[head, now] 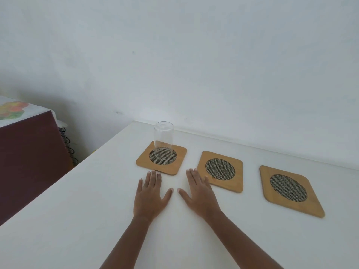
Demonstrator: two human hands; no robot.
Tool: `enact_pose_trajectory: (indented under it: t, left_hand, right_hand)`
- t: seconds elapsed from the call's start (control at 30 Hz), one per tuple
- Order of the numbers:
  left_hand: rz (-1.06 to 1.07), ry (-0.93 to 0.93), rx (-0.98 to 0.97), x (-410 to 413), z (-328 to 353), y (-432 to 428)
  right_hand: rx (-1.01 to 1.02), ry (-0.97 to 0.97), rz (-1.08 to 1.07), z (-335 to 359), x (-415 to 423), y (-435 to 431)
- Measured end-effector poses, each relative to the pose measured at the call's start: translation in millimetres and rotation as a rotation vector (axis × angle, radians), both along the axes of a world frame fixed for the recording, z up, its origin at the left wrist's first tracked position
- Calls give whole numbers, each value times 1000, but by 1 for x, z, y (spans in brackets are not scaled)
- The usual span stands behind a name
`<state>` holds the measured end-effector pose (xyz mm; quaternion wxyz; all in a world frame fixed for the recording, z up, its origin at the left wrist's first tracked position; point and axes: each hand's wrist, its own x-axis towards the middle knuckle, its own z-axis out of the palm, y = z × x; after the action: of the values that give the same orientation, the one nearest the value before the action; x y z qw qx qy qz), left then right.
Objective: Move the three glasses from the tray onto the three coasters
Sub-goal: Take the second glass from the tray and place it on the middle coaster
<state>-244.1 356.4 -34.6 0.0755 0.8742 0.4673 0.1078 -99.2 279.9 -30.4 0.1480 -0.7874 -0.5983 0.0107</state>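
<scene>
Toward the surface's (77, 220) far-left corner, one clear glass (163, 139) sits on the left coaster (161, 160); middle coaster (220, 171), right coaster (289, 190) bare, tray unseen; left hand (149, 197), right hand (198, 195) flat, fingers spread, empty.

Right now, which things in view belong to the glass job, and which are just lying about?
Job:
glass, upside down on left coaster
middle coaster, bare
right coaster, bare
left hand and right hand, flat on table, holding nothing

Lying about:
dark red cloth-covered furniture
The tray is out of view.
</scene>
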Motion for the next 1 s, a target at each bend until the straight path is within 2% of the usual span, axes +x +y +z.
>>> enact_pose_trajectory:
  t: [0.2, 0.5, 0.73, 1.0]
  left_hand:
    - [-64, 28, -58, 17, 5, -52]
    - [-209, -138, -144, 74, 22, -145]
    - [-381, -190, -124, 139, 42, -227]
    - [-606, -236, -169, 211, 59, -329]
  right_hand:
    - [-52, -24, -34, 7, 8, -55]
    - [-63, -60, -144, 28, 50, -157]
    - [-22, -139, -298, 54, 98, -253]
    - [-9, -113, -507, 71, 151, -368]
